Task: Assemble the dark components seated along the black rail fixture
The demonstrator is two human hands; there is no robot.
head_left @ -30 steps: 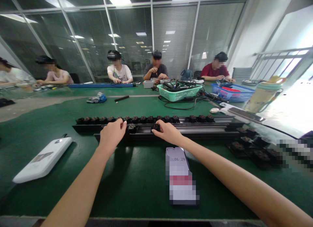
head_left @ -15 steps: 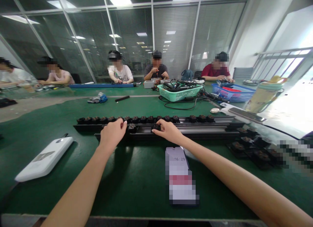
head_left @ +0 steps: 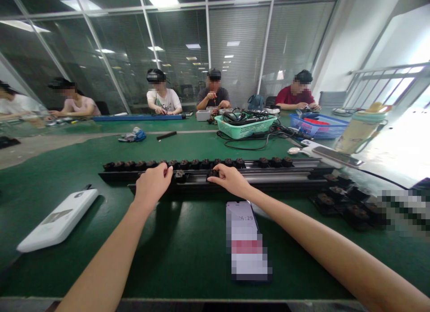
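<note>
Two long black rails lie side by side across the green table. The far rail (head_left: 285,164) carries a row of small black round parts with a gap right of the middle. In the near rail (head_left: 262,178), one black part (head_left: 180,176) sits between my hands. My right hand (head_left: 230,179) pinches another black part (head_left: 212,173) at the near rail. My left hand (head_left: 152,182) is closed at the near rail's left portion, fingertips together; what they hold, if anything, is hidden.
A phone (head_left: 248,240) lies nearest me, and a white device (head_left: 58,220) at the left. More black parts (head_left: 358,213) are grouped at the right. Beyond the rails are a green basket (head_left: 247,127), cables, a blue basket (head_left: 319,127) and a bottle (head_left: 361,130). Several people sit opposite.
The whole view has shifted slightly. Both hands keep nearly the same places and grips at the near rail.
</note>
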